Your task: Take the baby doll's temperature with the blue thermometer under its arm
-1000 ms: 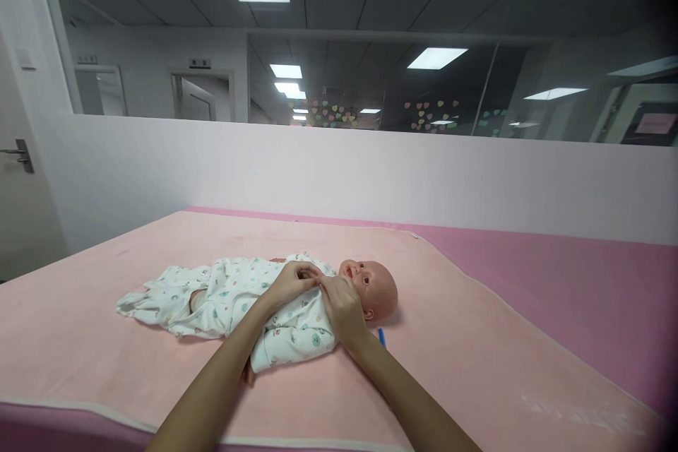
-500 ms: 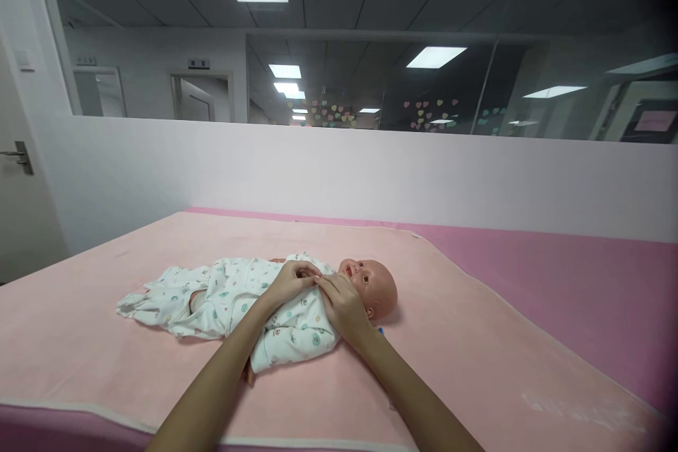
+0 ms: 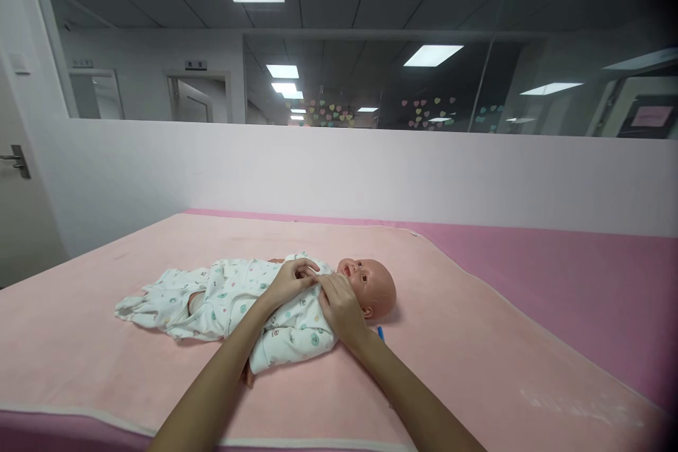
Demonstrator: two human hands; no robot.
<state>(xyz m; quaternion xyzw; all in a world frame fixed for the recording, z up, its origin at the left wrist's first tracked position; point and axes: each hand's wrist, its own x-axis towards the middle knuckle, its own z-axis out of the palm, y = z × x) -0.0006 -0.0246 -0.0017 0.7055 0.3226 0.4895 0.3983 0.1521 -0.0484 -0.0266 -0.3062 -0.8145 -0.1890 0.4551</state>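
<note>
Holding left hand [image 3: 290, 280] and right hand [image 3: 342, 302] on the upper front of a white cloth garment with small coloured prints [image 3: 238, 289], worn by a bald, brownish-pink plastic baby doll [image 3: 377, 287] — laid face up mid-scene on a peach-pink cloth sheet [image 3: 477, 360], head right, feet left. Keeping fingers bent, tips close together near the chin; cannot tell whether clamped on cloth. Barely shifted since half a second ago. Seeing more now of a narrow blue strip [image 3: 381, 333] beside the right forearm — nearly covered then.
</note>
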